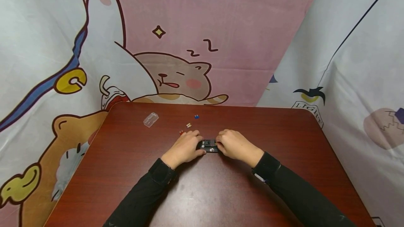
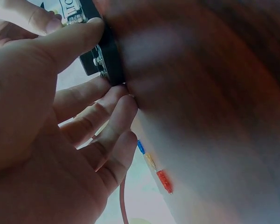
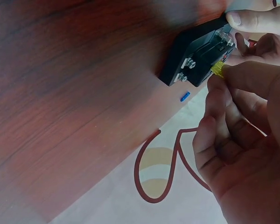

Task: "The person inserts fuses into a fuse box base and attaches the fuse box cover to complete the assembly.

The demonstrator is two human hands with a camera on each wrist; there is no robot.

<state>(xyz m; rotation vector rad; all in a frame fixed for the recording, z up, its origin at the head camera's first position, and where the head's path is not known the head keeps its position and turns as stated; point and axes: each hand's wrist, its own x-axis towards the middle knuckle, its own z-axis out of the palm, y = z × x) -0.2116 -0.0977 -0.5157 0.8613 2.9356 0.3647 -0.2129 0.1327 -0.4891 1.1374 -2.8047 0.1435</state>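
A small black fuse block point(image 1: 209, 145) with metal screw terminals lies on the table between the two hands. My left hand point(image 1: 185, 147) grips its left end, thumb on the near side and fingers at the far side. Over the block's right part, my right hand point(image 1: 235, 144) pinches a yellow blade fuse point(image 3: 218, 68) between thumb and forefinger. That fuse touches the top of the block in the right wrist view; how deep it sits is hidden by the fingertips.
Beyond the hands lie a red fuse point(image 1: 181, 132), a pale fuse point(image 1: 188, 125) and a blue fuse point(image 1: 196, 116). A clear plastic cover point(image 1: 150, 119) rests farther left on the brown table point(image 1: 126, 171). A printed cloth point(image 1: 236, 45) hangs behind the table's far edge.
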